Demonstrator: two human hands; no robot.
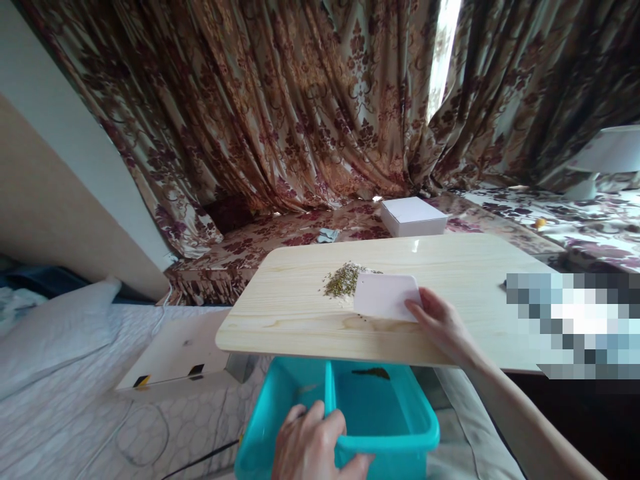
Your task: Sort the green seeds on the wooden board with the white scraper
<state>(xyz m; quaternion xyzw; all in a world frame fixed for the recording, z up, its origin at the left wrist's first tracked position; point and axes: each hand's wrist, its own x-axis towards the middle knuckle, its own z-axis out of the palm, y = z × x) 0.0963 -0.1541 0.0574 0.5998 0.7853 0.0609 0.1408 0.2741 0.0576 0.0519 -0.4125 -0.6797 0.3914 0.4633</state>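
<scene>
In my right hand (440, 323) is a flat white scraper (385, 297), pinched at its right edge between thumb and fingers. It stands on the light wood tabletop (290, 320), against the right side of a heap of mixed green and dark seeds or grains (343, 280). A few loose grains lie near its lower edge. My left hand (315, 443) grips the near rim of a turquoise two-compartment bin (395, 441), beside its divider. The bin sits just under the table's front edge. Some of the same dark grain (373, 373) lies in its right compartment.
Behind the table, a white box (414, 217) and a folded bluish cloth (328, 235) rest on a flowered ledge. A flat white carton (180, 347) lies on the bed at left. A blurred-out object (575, 327) occupies the table's right end. Flowered curtains (300, 100) hang behind.
</scene>
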